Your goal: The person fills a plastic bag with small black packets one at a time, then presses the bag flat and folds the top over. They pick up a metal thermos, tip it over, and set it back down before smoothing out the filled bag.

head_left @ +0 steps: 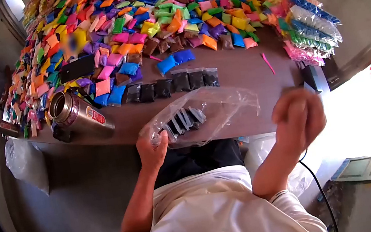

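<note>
**Left hand.** The left hand (152,149) is at the near edge of the brown wooden table (242,76). Its fingers are pressed together on the lower left corner of the clear plastic bag (219,103), with the thumb closing on the film from above. The hand grips the bag and nothing else.

**Clear plastic bag.** The bag lies crumpled on the table's near edge, directly in front of the person and between the two hands. Its mouth end extends to the right. Inside it, close to the gripped corner, several small black powder packets (186,118) stand side by side on edge.

**Right hand.** The right hand (298,118) is raised just off the table's near right edge, to the right of the bag and apart from it. It is motion-blurred. The fingers appear curled inward, but whether they pinch anything cannot be determined.

**Surroundings.**
- A row of flat black packets (176,84) lies on the table just beyond the bag.
- Two blue packets (175,60) lie behind that row.
- A wide heap of multicoloured small packets (156,14) covers the far part of the table.
- A black flat phone (77,67) rests on the left part of the heap.
- A stainless steel flask (77,115) lies on its side left of the bag, mouth open.
- A thin pink strip (267,63) lies on bare wood on the right.
- Bundles of filled transparent sleeves (311,25) are stacked at the table's right end.
</note>
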`<state>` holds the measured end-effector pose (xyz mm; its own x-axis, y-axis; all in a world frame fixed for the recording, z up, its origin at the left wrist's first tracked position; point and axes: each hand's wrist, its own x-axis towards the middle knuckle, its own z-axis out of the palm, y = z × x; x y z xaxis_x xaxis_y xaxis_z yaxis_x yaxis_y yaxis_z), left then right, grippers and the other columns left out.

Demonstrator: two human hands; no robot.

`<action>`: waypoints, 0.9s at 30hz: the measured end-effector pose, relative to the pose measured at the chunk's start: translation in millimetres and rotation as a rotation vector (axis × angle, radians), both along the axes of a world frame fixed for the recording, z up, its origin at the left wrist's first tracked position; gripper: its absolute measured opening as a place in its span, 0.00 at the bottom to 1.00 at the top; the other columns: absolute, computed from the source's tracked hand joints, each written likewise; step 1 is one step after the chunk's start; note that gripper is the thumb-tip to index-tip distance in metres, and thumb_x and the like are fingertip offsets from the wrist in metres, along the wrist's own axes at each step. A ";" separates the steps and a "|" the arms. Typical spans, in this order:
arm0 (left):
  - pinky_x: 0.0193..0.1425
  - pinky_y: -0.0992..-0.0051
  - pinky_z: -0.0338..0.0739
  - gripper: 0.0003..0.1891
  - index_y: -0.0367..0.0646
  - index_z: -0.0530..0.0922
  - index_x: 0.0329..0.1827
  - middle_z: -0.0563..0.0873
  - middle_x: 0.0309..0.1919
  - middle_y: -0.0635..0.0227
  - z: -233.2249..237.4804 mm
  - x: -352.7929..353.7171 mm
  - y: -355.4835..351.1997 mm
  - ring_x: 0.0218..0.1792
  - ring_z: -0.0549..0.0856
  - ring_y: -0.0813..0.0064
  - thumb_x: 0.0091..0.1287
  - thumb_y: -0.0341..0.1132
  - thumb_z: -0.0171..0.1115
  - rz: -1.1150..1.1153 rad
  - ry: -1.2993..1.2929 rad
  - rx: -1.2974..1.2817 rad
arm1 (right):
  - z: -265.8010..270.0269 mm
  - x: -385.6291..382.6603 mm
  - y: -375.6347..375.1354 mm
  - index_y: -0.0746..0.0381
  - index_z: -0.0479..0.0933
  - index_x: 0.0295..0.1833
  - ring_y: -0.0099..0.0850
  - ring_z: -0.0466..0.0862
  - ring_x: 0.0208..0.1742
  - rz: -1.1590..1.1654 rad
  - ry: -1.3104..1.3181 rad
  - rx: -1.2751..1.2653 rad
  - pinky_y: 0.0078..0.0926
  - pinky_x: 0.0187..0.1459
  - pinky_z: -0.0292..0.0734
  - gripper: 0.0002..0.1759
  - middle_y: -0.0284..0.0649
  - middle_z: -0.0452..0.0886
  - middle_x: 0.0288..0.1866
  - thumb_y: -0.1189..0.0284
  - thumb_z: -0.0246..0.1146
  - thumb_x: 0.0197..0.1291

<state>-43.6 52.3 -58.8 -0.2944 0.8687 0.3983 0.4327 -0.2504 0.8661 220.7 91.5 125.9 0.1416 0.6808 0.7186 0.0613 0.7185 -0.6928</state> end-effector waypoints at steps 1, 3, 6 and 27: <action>0.47 0.69 0.77 0.14 0.36 0.81 0.47 0.84 0.37 0.59 3.2 2.1 -0.2 0.39 0.84 0.64 0.61 0.34 0.63 0.019 -0.059 -0.088 | 7.2 7.0 16.8 0.67 0.77 0.40 0.19 0.74 0.20 -0.084 0.032 -0.027 0.16 0.21 0.65 0.07 0.36 0.79 0.23 0.73 0.60 0.67; 0.47 0.69 0.77 0.15 0.36 0.81 0.47 0.84 0.37 0.58 3.0 2.3 -0.8 0.39 0.84 0.63 0.61 0.35 0.64 0.025 -0.078 -0.098 | 8.3 12.2 56.5 0.67 0.79 0.42 0.18 0.71 0.20 -0.241 0.142 -0.204 0.16 0.21 0.62 0.08 0.34 0.79 0.24 0.72 0.60 0.68; 0.47 0.68 0.77 0.16 0.36 0.80 0.48 0.84 0.39 0.57 2.7 -0.1 -0.3 0.41 0.84 0.61 0.61 0.37 0.65 0.029 -0.056 -0.064 | -4.4 23.9 129.0 0.66 0.81 0.45 0.18 0.76 0.24 -0.228 -0.236 -0.440 0.17 0.26 0.68 0.10 0.34 0.80 0.26 0.70 0.64 0.64; 0.49 0.64 0.78 0.16 0.37 0.84 0.39 0.86 0.37 0.55 3.7 2.4 2.3 0.42 0.85 0.55 0.59 0.43 0.65 0.033 0.022 -0.057 | -114.8 22.9 212.5 0.67 0.78 0.42 0.33 0.80 0.37 0.293 -0.976 -0.535 0.36 0.41 0.73 0.21 0.46 0.81 0.33 0.65 0.73 0.45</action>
